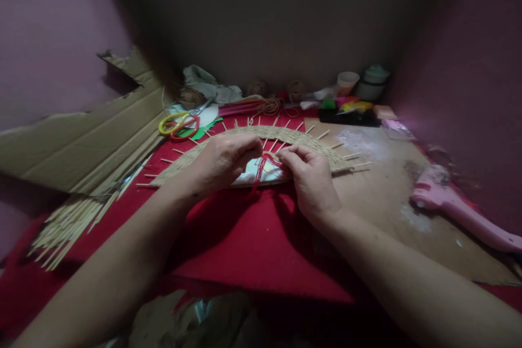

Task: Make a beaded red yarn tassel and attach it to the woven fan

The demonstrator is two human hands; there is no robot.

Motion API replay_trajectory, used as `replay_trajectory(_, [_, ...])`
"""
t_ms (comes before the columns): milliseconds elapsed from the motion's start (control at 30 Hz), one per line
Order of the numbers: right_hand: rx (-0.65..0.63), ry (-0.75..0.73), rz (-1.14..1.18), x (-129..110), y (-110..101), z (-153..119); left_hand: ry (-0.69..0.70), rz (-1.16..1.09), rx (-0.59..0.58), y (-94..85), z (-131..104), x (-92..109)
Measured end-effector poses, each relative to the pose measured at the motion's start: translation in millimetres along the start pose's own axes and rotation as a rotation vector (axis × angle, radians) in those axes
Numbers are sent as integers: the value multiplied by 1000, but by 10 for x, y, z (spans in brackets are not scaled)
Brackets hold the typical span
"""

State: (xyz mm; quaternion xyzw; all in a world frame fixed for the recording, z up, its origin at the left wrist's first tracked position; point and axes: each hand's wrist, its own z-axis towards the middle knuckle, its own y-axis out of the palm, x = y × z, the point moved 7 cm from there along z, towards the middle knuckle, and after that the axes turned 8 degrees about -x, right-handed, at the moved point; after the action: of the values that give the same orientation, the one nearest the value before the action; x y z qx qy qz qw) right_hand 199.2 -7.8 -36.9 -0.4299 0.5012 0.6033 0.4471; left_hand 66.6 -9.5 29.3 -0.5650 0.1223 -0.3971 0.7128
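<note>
Red yarn (261,171) hung in a small bunch between the two hands, at the middle of the half-round woven piece (261,131), which lay on the red cloth (265,244) straight in front of the person. The right hand (312,176) had its thumb and forefinger pinched on the yarn from the right. The left hand (232,155) was closed, its fingers curled together just beside the bunch; whether a strand ran between them could not be told. Thin sticks (323,135) poked out like rays around the curved rim of tan weaving, and a pale patterned patch (247,174) showed below it, partly hidden by the hands.

To the left, scissors (191,118) with one yellow and one red loop lay near a green piece (202,130). Nearer the person on that side, a loose pile of sticks (65,228) lay beside a bent cardboard sheet (81,141). Along the back were a ball of twine (191,98), a paper cup (347,82) and a lidded jar (373,84). A pink glue gun (452,201) rested on the brown board (359,196) at the right.
</note>
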Motion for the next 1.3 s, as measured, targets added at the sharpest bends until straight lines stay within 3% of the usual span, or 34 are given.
replay_trajectory(133, [61, -106, -140, -109, -79, 23, 43, 46, 26, -34, -13, 50])
replay_trajectory(400, [-186, -44, -200, -101, 67, 69, 127, 18, 58, -61, -27, 72])
replay_trajectory(833, [-729, 323, 312, 109, 429, -119, 91, -348, 72, -110, -43, 56])
replay_trajectory(1300, [-879, 434, 412, 163, 456, -154, 54, -324, 191, -158, -25, -46])
